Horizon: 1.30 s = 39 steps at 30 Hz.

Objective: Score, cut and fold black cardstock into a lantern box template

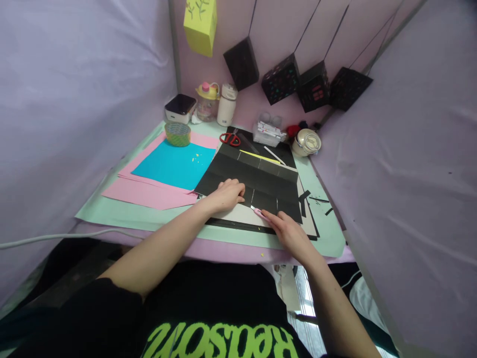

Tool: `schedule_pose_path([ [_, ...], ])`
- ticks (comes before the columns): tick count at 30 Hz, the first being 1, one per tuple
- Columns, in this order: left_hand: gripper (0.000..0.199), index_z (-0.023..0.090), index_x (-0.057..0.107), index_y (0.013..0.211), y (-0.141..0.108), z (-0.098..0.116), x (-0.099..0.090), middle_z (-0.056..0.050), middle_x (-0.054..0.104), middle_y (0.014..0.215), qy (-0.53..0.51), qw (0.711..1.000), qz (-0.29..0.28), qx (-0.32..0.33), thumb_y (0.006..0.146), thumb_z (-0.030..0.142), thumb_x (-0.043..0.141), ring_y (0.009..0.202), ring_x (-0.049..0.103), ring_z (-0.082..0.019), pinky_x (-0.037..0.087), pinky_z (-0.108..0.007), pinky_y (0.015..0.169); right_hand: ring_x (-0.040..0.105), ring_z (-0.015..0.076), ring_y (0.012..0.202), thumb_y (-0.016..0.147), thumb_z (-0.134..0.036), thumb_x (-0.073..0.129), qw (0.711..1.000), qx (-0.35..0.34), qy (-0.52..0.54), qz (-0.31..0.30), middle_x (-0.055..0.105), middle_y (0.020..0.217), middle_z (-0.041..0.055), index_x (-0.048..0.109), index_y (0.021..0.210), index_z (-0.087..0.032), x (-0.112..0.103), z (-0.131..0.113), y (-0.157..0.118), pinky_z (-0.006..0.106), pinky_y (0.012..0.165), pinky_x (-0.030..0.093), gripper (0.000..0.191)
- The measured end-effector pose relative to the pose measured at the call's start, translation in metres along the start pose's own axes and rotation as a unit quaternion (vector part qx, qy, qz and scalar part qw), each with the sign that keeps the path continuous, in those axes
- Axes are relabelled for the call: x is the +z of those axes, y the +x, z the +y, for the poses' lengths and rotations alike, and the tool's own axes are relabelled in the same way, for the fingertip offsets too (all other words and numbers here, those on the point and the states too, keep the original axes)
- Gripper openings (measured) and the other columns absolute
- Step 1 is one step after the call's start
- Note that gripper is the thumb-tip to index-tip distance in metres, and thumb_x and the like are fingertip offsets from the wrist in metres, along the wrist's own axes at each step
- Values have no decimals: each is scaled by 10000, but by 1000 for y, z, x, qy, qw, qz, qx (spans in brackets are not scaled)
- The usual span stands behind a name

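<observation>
A creased black paper sheet [246, 174] with short white lines lies on a pale board [238, 215] at the middle of the table. My left hand [229, 194] rests on the sheet's near edge, fingers curled and pressed down on it. On the right, my right hand [285, 226] holds a small pink craft knife [260, 213], its blade tip at the near edge of the sheet beside one white line. Beyond the sheet lie a yellow strip [261, 157] and a white pen [275, 155].
Blue paper [171, 164] and pink paper [149, 193] lie left, with a tape roll [178, 134]. Red scissors [230, 138], a marker box [268, 133], bottles [226, 105] and a jar [306, 142] stand behind. Black paper boxes [281, 79] hang above. Black scraps [304, 203] lie right.
</observation>
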State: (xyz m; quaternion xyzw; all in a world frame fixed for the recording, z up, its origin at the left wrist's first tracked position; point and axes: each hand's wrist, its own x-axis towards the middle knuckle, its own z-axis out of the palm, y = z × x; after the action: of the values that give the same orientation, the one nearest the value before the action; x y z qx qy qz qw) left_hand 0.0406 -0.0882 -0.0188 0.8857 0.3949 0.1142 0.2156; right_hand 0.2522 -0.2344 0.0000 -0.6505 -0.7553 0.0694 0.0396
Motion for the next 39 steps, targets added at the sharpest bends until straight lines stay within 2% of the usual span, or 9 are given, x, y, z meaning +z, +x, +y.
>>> schedule_pose_path([
  [8, 92, 206, 533, 849, 1, 2, -1, -68, 535, 990, 10, 1000, -16, -2, 889, 289, 526, 982, 478, -263, 359, -374, 805, 502, 150, 685, 1022, -407, 245, 1000, 20, 13, -14, 469, 840, 22, 417, 1430, -370, -4, -12, -10, 243, 599, 371, 445],
  [18, 90, 208, 536, 853, 3, -2, -1, -70, 537, 987, 17, 1000, -23, 8, 880, 293, 523, 966, 486, -257, 370, -365, 790, 514, 152, 655, 1026, -367, 256, 999, 29, -29, 5, 509, 835, 30, 388, 1436, -372, 3, -47, 3, 239, 549, 286, 430],
  [29, 86, 212, 536, 844, 3, -3, 0, -61, 542, 986, 7, 1000, -26, 9, 874, 292, 538, 974, 487, -248, 369, -360, 795, 535, 145, 626, 1020, -345, 269, 998, 45, -30, -28, 548, 890, 43, 365, 1451, -353, 2, -53, -4, 238, 520, 285, 441],
  [39, 69, 217, 550, 842, 4, -4, -1, -58, 549, 995, 3, 1000, -29, 6, 861, 277, 523, 970, 491, -244, 381, -359, 798, 576, 174, 662, 1019, -368, 263, 997, 72, -25, -22, 555, 879, 53, 373, 1432, -354, 11, -81, 13, 249, 528, 302, 428],
])
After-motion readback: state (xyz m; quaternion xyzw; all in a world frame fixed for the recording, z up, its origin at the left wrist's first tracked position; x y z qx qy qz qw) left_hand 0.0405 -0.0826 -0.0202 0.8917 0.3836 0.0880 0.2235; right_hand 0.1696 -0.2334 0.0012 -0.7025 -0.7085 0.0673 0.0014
